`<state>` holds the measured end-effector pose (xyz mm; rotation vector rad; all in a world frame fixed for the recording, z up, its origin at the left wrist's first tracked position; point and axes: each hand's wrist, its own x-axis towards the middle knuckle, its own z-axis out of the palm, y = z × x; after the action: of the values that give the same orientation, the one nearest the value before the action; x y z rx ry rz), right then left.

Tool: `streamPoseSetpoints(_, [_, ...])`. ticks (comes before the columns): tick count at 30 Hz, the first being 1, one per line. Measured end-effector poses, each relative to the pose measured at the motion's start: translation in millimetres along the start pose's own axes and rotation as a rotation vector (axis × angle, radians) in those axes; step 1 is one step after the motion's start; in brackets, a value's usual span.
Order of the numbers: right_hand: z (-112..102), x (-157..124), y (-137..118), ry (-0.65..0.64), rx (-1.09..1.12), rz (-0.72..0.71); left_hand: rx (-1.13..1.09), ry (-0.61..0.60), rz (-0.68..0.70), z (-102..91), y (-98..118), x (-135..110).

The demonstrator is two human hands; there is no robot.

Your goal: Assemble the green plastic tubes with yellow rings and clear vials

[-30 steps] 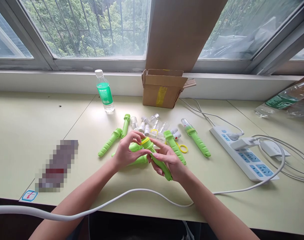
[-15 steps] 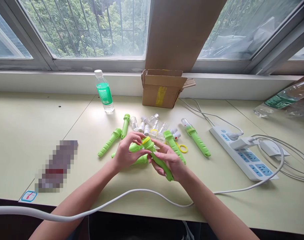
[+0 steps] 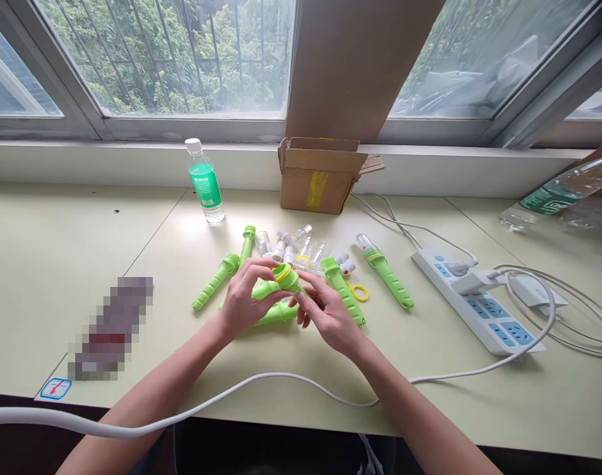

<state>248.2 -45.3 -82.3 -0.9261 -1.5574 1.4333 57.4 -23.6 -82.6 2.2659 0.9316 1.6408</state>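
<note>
Above the middle of the worktop, between its near and far edges, the green tube was held tilted, its open mouth turned upward. The left hand had its grip closed around the mouth end, thumb below and fingers above; the right hand had its grip closed on the part just beneath the collar.

I took it for light, hollow plastic, stiff enough to bear a firm pinch and unlikely to break. Its smooth surface might slip or twist a little in dry fingers, so the narrower body below the collar seemed the best place to hold, with the other grip steadying the rim. The yellow ring looked slight and perhaps springy.

The tube was bright green, flaring into a wide round collar, with the ring circling its mouth; whether that sat evenly all round, I could not tell. Most of the body was hidden by the right hand.

Toward the worktop's far edge, beyond the hands, lay a cluster of clear caps. A capped green tube rested toward the right edge, and a loose yellow ring lay just beyond the right hand.
</note>
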Motion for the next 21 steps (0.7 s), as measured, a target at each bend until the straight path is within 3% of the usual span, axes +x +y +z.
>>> streamPoseSetpoints(5, [2.5,-1.5,6.0,0.071,-0.227,-0.087,0.067,0.014,0.029,-0.2,-1.0,0.3])
streamPoseSetpoints(21, [7.3,-2.0,-1.7,0.003,0.072,0.045,0.010,0.037,-0.014,3.8,0.3,-2.5])
